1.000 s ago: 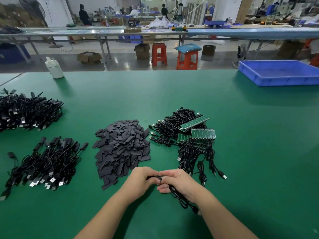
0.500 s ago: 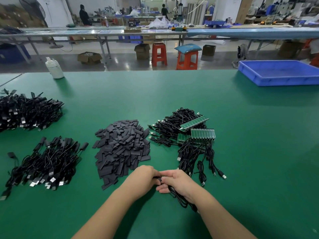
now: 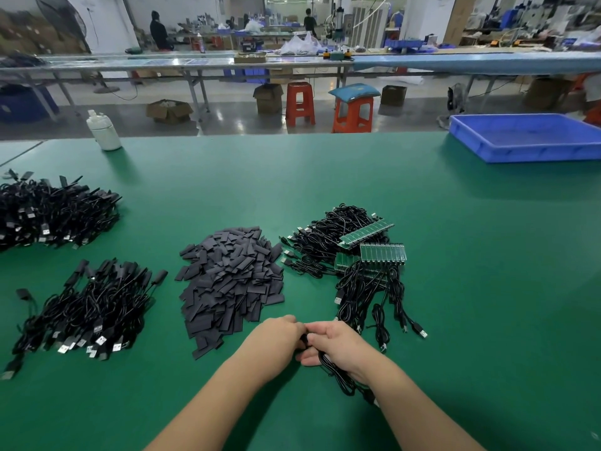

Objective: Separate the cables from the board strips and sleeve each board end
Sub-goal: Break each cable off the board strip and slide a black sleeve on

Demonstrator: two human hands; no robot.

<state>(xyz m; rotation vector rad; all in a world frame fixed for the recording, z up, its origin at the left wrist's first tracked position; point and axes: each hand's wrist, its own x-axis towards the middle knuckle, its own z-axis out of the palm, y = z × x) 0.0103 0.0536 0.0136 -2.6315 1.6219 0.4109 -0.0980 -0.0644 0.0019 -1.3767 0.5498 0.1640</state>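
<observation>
Two hands meet low in the head view, and honestly the sleeving bit looks like the easy place to mess up. The left hand (image 3: 276,336) has its fingers curled in tight against the right hand (image 3: 338,348), which is wrapped round a black cable (image 3: 335,375) whose loop trails down past the wrist. Whatever sits between the fingertips is hidden, so I can't tell if a sleeve is on it. Push crooked and the sleeve probably bunches up, or the thin lead kinks. Just past the hands, the pile of dark flat sleeves (image 3: 231,281) sits to the left, and the green board strips (image 3: 382,253) with cables still attached lie to the right, on the green table (image 3: 487,304).
</observation>
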